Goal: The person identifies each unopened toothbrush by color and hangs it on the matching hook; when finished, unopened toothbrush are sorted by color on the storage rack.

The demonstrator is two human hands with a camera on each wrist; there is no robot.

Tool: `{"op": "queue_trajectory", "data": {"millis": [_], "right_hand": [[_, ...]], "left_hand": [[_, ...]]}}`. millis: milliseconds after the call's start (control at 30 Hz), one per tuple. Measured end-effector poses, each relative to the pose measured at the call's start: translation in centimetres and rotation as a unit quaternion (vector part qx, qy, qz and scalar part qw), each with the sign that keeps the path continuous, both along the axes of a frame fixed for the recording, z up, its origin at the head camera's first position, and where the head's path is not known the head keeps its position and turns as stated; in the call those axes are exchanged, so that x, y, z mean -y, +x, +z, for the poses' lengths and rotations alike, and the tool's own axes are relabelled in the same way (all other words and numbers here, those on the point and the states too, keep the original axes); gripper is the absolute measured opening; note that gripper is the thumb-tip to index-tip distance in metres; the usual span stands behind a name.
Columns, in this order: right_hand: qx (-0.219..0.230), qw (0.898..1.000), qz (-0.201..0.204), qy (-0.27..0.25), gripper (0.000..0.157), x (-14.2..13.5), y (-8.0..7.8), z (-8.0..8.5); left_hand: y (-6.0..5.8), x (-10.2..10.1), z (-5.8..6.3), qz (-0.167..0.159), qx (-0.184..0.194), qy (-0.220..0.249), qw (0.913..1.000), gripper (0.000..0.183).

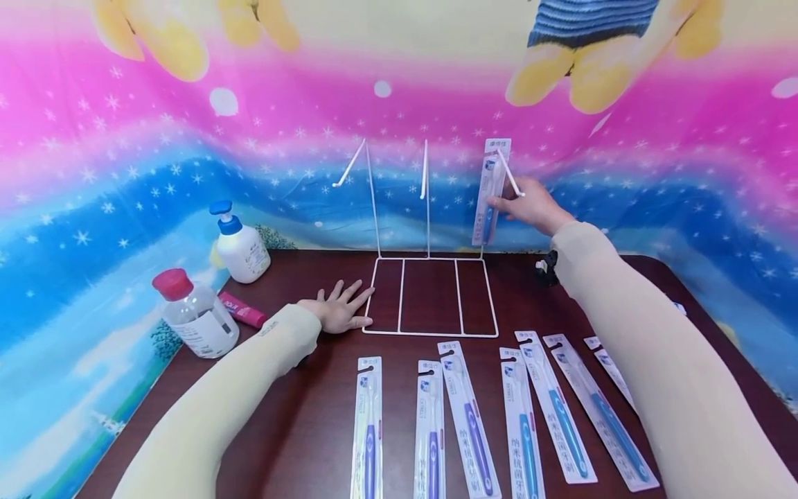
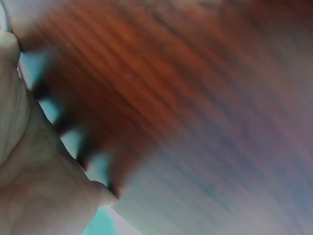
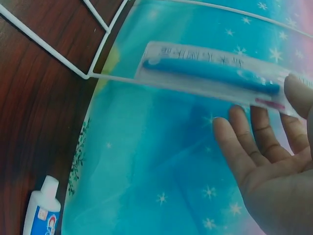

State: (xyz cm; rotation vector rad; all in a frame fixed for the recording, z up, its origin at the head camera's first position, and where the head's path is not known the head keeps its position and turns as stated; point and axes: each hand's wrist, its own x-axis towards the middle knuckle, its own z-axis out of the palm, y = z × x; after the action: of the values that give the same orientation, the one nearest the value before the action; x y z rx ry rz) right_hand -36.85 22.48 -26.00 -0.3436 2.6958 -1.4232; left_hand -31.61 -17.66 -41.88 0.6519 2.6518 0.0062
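Note:
My right hand (image 1: pixel 537 206) holds a packaged toothbrush (image 1: pixel 489 190) by its right edge, between thumb and fingers. The pack stands upright against the right post of a white wire rack (image 1: pixel 430 259), and the right hook's prong (image 1: pixel 510 172) comes out in front of its upper part. In the right wrist view, the blue handle of this toothbrush (image 3: pixel 210 73) shows through clear plastic, with the thumb over the pack's end. My left hand (image 1: pixel 339 310) lies palm down on the table, fingers spread, its fingertips at the left side of the rack's base.
Several packaged toothbrushes, such as a purple one (image 1: pixel 476 430) and a blue one (image 1: pixel 564 423), lie on the dark table (image 1: pixel 293 423) in front. At left stand a pump bottle (image 1: pixel 243 249) and a red-capped bottle (image 1: pixel 199 319), beside a pink tube (image 1: pixel 243 310). A toothpaste tube (image 3: pixel 44 210) lies rightward.

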Motion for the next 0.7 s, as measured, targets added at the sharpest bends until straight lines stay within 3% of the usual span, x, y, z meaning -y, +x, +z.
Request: {"op": "queue_trajectory", "data": {"millis": [100, 233, 400, 600, 700], "right_hand": [[0.002, 1.000, -0.002, 0.025, 0.054, -1.1, 0.6, 0.0], [-0.011, 0.994, -0.013, 0.107, 0.057, -3.7, 2.5, 0.7], [-0.029, 0.970, -0.005, 0.243, 0.055, -8.2, 6.4, 0.4], [-0.008, 0.949, 0.012, 0.314, 0.033, -13.6, 12.4, -3.2], [0.010, 0.939, 0.012, 0.344, 0.032, -15.9, 15.5, -5.7]], "left_hand": [[-0.2, 0.0, -0.5, 0.000, 0.000, 0.001, 1.0000, 0.078], [-0.2, -0.1, -0.2, -0.002, -0.007, 0.010, 0.9999, 0.078], [-0.5, 0.1, -0.2, -0.008, -0.007, 0.025, 0.9996, 0.079], [-0.8, 0.2, -0.2, -0.003, -0.001, 0.014, 0.9999, 0.080], [-0.7, -0.2, 0.0, -0.005, 0.002, 0.008, 1.0000, 0.078]]}}
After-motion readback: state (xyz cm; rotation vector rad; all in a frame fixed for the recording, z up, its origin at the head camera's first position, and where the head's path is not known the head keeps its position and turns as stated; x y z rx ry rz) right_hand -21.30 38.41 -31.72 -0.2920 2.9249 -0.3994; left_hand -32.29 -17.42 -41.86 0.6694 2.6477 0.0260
